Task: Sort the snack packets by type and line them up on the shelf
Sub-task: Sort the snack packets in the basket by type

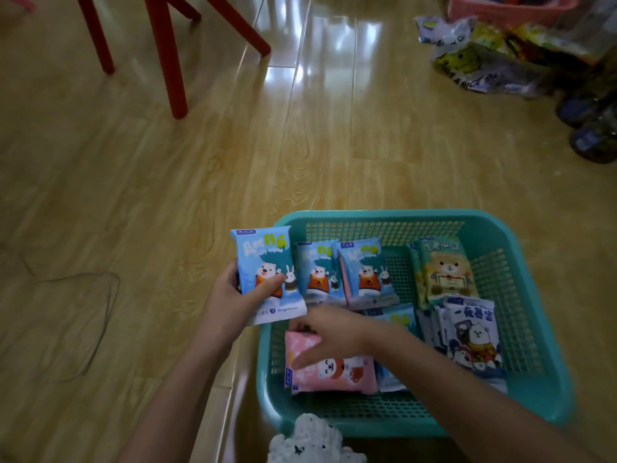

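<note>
A teal plastic basket [521, 329] on the wooden floor holds snack packets. My left hand [233, 295] grips a light blue bear packet [263, 262] upright at the basket's left rim. Two more blue bear packets [340, 272] stand inside beside it. My right hand [330, 332] reaches across the basket with fingers extended, resting on a pink packet [337, 375] lying flat at the near left. A green-yellow bear packet [445, 272] and white-blue dog packets [470, 335] lean at the right. Another blue packet [397, 319] lies partly under my right wrist.
Red chair legs [170, 55] stand at the far left. A pile of plastic bags [484, 61] and a pink basket [507, 5] sit at the far right, with dark bottles [597, 128] beside them. A thin cord [100, 295] loops on the floor at left.
</note>
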